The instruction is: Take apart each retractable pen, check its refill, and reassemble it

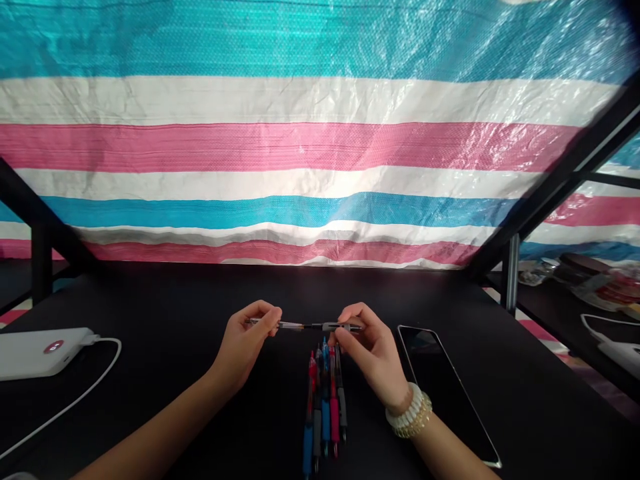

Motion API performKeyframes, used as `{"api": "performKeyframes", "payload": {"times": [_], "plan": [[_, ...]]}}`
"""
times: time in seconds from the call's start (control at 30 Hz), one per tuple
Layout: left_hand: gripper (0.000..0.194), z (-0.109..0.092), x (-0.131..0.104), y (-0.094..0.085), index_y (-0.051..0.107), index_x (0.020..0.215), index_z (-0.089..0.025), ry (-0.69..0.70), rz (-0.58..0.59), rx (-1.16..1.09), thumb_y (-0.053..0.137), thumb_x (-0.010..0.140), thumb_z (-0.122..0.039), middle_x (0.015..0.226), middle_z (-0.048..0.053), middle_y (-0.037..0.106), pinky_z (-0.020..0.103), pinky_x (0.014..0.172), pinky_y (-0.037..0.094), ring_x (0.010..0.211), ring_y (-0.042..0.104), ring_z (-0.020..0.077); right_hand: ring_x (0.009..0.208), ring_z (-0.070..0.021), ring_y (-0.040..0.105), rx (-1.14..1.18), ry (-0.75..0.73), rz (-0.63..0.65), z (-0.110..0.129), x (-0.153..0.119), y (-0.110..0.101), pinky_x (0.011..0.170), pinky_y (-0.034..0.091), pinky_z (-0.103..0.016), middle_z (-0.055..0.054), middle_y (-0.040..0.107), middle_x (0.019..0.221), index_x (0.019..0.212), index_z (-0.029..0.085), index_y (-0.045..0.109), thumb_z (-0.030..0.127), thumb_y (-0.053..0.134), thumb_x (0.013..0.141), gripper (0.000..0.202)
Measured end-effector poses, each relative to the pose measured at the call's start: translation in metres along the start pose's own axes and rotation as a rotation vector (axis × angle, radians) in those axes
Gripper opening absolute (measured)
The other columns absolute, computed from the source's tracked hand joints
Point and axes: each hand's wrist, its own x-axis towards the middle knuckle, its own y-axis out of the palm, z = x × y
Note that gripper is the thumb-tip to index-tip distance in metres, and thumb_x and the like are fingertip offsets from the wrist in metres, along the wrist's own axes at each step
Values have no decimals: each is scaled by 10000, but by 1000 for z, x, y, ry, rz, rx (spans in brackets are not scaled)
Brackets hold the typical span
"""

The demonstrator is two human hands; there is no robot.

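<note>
A slim pen (313,326) is held level above the black tabletop, stretched between both hands. It has a clear barrel section toward the left and a dark and grey section toward the right; whether the two sections are joined cannot be made out. My left hand (245,343) pinches the clear end with thumb and fingers. On the grey end, the thumb and fingers of my right hand (374,347) are closed. Just below lie several click pens (326,410) side by side, pointing away from me, with blue, grey and pink grips. The right fingers partly cover their far tips.
Right of the pens lies a dark-screened phone (445,390). At the left edge sits a white power bank (43,353) with a white cable (107,387). A striped plastic sheet (300,147) hangs behind the table, between black metal frame bars (510,217).
</note>
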Motion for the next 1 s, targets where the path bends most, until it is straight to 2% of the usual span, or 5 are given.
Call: {"api": "performKeyframes", "payload": {"times": [0.2, 0.47, 0.63, 0.87, 1.0], "plan": [[298, 2, -5, 5, 605, 624, -162, -64, 37, -44, 812, 700, -363, 595, -34, 497, 195, 540, 350, 561, 412, 81, 736, -214, 681, -138, -45, 82, -2, -4, 6, 579, 475, -292, -41, 715, 808, 882, 239, 569, 296, 706, 850, 152], [223, 7, -4, 4, 639, 683, -164, -57, 58, -103, 808, 723, -305, 657, -16, 575, 189, 651, 420, 657, 508, 90, 711, -208, 671, -294, -139, 57, -12, -4, 3, 704, 508, -338, -36, 726, 846, 916, 252, 593, 188, 680, 853, 125], [195, 8, -7, 4, 656, 711, -168, -78, 78, -91, 813, 719, -283, 662, -13, 602, 191, 614, 420, 628, 519, 86, 780, -225, 686, -368, -173, 29, -14, -5, 3, 712, 502, -329, -43, 726, 868, 880, 252, 622, 163, 655, 860, 98], [160, 9, -10, 7, 748, 762, -184, -73, 110, -115, 851, 660, -255, 771, 3, 630, 232, 640, 483, 676, 587, 113, 695, -196, 632, -496, -234, 37, -13, -6, 2, 644, 462, -289, -39, 694, 822, 894, 239, 659, 252, 673, 881, 23], [140, 11, -10, 5, 785, 816, -192, -1, 206, -142, 830, 703, -261, 876, 11, 659, 217, 691, 510, 719, 610, 101, 641, -164, 586, -592, -296, 116, -12, -6, 2, 619, 432, -264, -22, 634, 718, 867, 202, 650, 297, 526, 978, 192]]}}
